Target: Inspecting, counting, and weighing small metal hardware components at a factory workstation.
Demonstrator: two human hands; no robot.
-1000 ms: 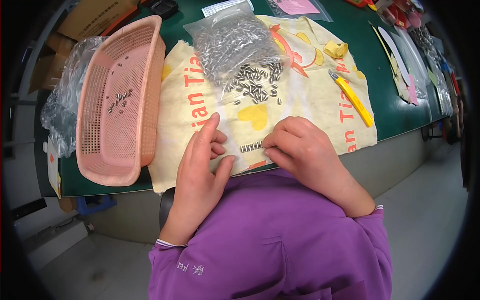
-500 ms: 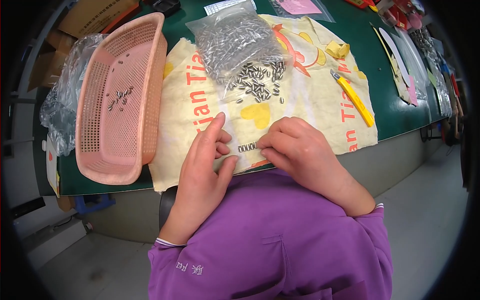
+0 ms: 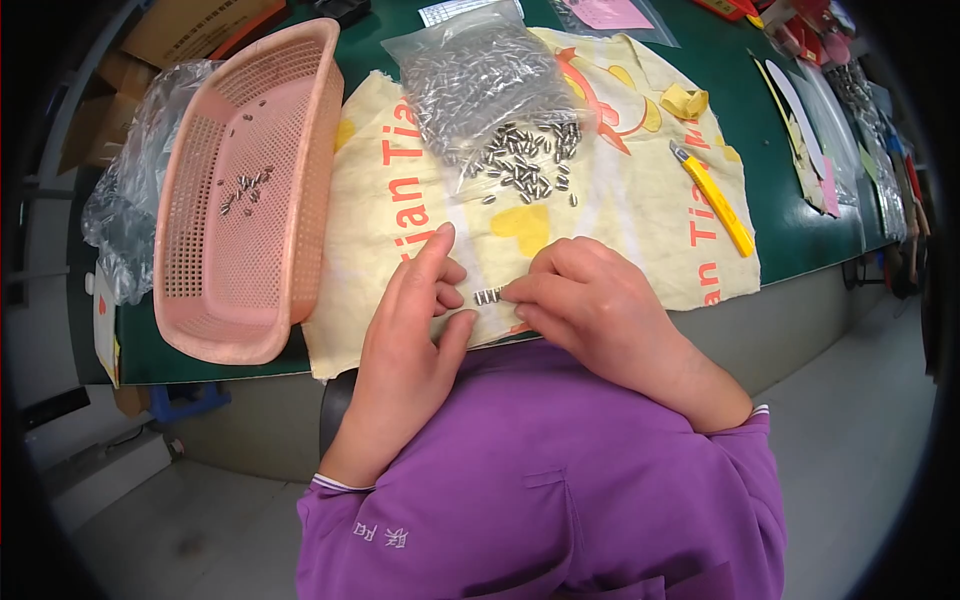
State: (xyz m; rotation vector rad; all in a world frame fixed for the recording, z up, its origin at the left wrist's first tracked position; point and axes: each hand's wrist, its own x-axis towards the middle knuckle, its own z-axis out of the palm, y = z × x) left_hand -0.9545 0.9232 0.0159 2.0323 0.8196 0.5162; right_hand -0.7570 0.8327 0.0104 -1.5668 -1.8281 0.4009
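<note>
A short row of small metal pins (image 3: 488, 297) lies side by side on the cream cloth (image 3: 365, 260) near the table's front edge. My right hand (image 3: 585, 300) pinches at the row's right end; its thumb and fingertips cover the pins there. On the other side my left hand (image 3: 410, 310) rests with its index finger stretched out, thumb apart and other fingers loosely bent, nothing in it. Beyond the hands, a clear plastic bag (image 3: 480, 80) full of similar pieces lies with its mouth toward me. A pile of loose pins (image 3: 525, 160) spills from it.
A pink plastic basket (image 3: 310, 190) with several pins inside stands at left, beside crumpled clear plastic (image 3: 125, 220) and a cardboard box (image 3: 195, 35). A yellow utility knife (image 3: 715, 200) lies on the cloth at right. The green table (image 3: 780, 200) ends just in front of me.
My right fingertips have shifted slightly left along the row and cover more of it. My left hand keeps nearly the same pose. The view has shifted a little.
</note>
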